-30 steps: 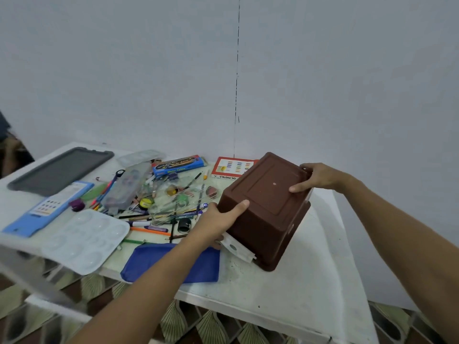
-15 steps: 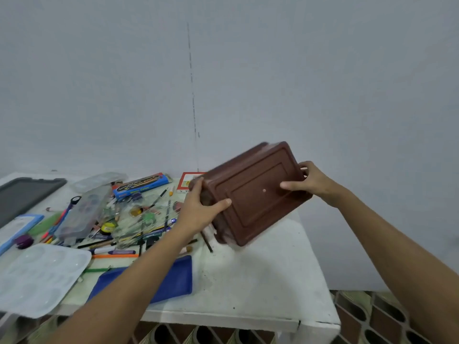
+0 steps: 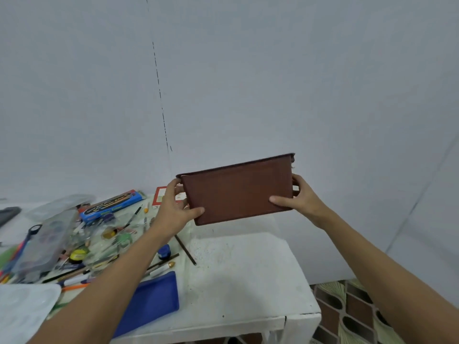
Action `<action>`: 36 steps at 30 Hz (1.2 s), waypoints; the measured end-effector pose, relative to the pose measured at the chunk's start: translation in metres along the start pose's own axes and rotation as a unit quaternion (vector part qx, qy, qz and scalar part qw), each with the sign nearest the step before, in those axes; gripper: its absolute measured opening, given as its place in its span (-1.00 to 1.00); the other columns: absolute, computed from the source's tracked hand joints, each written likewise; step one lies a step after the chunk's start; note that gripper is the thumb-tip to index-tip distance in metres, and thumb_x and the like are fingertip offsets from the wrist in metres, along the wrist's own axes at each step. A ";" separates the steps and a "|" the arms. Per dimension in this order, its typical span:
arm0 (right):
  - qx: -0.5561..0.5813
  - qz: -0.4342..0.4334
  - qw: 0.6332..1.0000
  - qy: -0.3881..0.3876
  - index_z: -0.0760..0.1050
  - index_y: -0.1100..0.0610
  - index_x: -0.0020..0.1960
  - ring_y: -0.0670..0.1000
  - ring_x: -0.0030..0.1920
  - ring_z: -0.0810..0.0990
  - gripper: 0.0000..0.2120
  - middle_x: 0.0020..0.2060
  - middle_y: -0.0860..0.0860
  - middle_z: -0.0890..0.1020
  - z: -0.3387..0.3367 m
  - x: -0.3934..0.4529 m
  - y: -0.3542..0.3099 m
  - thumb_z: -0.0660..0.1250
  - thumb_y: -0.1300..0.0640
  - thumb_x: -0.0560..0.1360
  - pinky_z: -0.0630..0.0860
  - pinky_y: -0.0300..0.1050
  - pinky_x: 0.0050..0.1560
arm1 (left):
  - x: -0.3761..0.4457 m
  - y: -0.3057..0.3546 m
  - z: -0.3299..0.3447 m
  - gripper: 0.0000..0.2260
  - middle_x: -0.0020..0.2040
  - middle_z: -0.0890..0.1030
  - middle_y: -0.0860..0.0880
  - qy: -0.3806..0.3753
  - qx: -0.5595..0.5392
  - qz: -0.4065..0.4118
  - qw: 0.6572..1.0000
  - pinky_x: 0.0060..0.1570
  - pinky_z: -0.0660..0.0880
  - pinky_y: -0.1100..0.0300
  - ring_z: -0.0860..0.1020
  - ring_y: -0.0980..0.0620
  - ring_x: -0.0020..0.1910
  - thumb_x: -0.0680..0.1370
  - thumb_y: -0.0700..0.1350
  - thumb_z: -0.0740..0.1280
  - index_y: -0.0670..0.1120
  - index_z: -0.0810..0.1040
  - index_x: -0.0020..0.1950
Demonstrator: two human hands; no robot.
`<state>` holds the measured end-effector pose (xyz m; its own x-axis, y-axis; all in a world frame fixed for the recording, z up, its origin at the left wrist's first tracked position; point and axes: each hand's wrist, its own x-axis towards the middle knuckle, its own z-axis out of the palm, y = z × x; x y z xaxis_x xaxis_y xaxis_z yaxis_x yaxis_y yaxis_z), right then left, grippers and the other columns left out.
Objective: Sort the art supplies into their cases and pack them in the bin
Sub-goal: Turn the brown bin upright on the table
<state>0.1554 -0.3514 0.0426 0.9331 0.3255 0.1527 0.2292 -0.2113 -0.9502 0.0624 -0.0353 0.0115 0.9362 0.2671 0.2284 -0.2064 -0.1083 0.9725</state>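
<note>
1. Above the white desk [image 3: 248, 281], a brown plastic bin [image 3: 238, 192] hangs in the air, tilted, its long side facing the camera; its inside is hidden.
2. Left hand [image 3: 175, 209] has its grip clamped on the bin's left end, right hand [image 3: 301, 198] on the right end.
3. Left of the bin, jumbled pens, brushes and paint pots are hard to tell apart.
4. A blue pouch [image 3: 151, 301] lies partly behind the left forearm.
</note>
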 end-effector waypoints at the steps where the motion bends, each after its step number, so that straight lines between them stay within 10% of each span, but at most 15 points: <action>1: -0.012 -0.003 1.000 0.001 0.31 0.01 0.34 -0.07 0.14 0.57 -0.22 0.20 -0.06 0.50 0.001 -0.004 0.007 0.63 0.07 0.24 0.60 -0.22 -0.05 | -0.002 -0.007 0.001 -0.21 0.31 0.43 0.00 0.002 -0.007 -0.002 1.000 0.09 0.58 0.03 0.58 -0.07 0.17 0.35 -0.41 0.50 0.05 0.22 0.42; 10: 0.016 -0.006 1.000 0.023 0.33 0.01 0.29 -0.01 0.26 0.49 -0.18 0.24 -0.09 0.47 0.021 -0.039 0.076 0.66 0.17 0.15 0.62 -0.12 0.02 | -0.026 -0.053 0.009 -0.16 0.35 0.42 -0.06 0.024 0.022 -0.044 0.998 -0.01 0.59 0.20 0.54 -0.04 0.22 0.29 -0.43 0.53 0.01 0.15 0.37; 15: 0.028 -0.006 0.999 0.040 0.22 -0.03 0.35 0.02 0.27 0.48 -0.07 0.28 -0.09 0.43 0.029 -0.038 0.092 0.66 0.21 0.14 0.63 -0.06 0.01 | -0.032 -0.063 0.007 0.07 0.46 0.34 -0.04 0.017 0.059 -0.058 0.996 0.19 0.52 -0.12 0.50 -0.10 0.28 0.34 -0.37 0.53 0.20 -0.09 0.54; 21: 0.057 0.034 0.997 0.043 -0.05 -0.11 0.53 -0.07 0.22 0.52 0.15 0.36 -0.05 0.43 0.023 -0.032 0.100 0.64 0.14 0.20 0.59 -0.17 0.03 | -0.028 -0.062 0.005 -0.05 0.41 0.39 0.01 0.025 0.113 -0.051 0.992 0.13 0.57 0.00 0.54 -0.06 0.21 0.29 -0.16 0.61 0.12 0.14 0.53; 27: 0.053 0.024 0.997 0.054 0.02 -0.11 0.52 -0.03 0.17 0.55 0.11 0.28 -0.11 0.44 0.017 -0.024 0.100 0.65 0.09 0.18 0.55 -0.07 0.13 | -0.021 -0.053 0.006 -0.06 0.31 0.48 0.02 0.013 0.110 -0.058 0.992 -0.01 0.62 0.13 0.63 0.02 0.06 0.21 0.13 0.61 0.10 0.23 0.49; 33: 0.013 -0.016 1.000 0.024 0.38 -0.16 0.28 -0.12 0.07 0.60 -0.25 0.06 -0.07 0.60 0.017 -0.021 0.094 0.64 0.03 0.18 0.60 -0.24 0.01 | -0.016 -0.045 0.006 -0.25 0.17 0.49 0.09 0.006 0.189 -0.065 0.980 -0.27 0.49 0.49 0.55 0.39 -0.20 0.40 -0.06 0.53 -0.03 0.25 0.51; 36: 0.013 -0.003 1.000 -0.012 0.37 -0.15 0.33 -0.02 0.16 0.58 -0.19 0.15 -0.05 0.58 0.016 -0.012 0.092 0.62 -0.17 0.16 0.61 -0.03 0.10 | -0.011 -0.047 0.003 -0.36 0.05 0.53 0.22 -0.019 0.196 -0.061 0.978 -0.22 0.51 0.48 0.54 0.29 0.01 0.42 -0.10 0.52 0.08 0.33 0.42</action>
<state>0.1605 -0.3600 -0.0509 0.9248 0.3489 0.1519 0.2272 -0.1858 -0.9560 0.0623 -0.0362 -0.0366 0.9584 0.2664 0.1024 0.0261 -0.4391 0.8981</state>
